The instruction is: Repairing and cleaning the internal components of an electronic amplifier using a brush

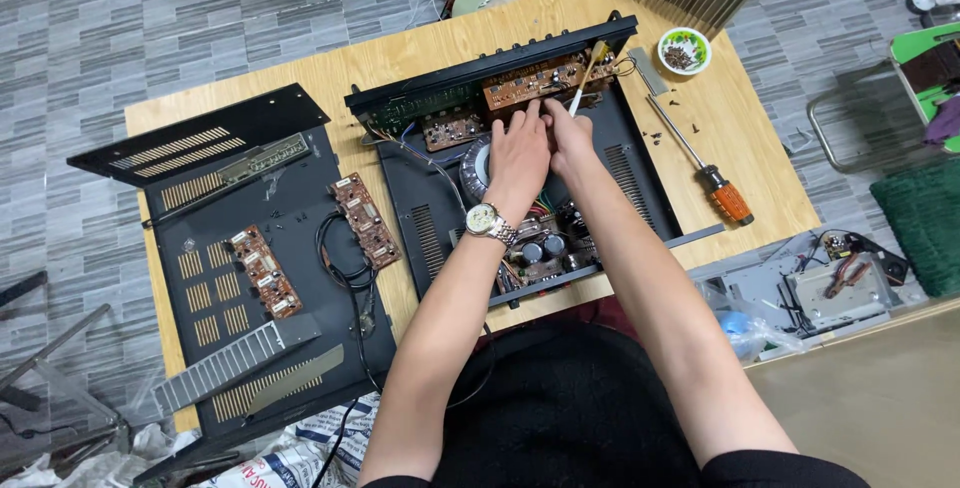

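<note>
Floor (250,18): grey striped tiles, mixed shades | Furn.: light wood table (420,53), rect., set at a slant to cam | Right side: metal-frame chair (850,118) w/ green seat, dark green mat (925,223) | Btm right: tan surface (870,398) | Light: even, soft shadows.

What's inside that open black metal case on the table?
Inside the open case: brown circuit boards, a round transformer, capacitors and wires. The left hand and right hand cover the middle.
</note>
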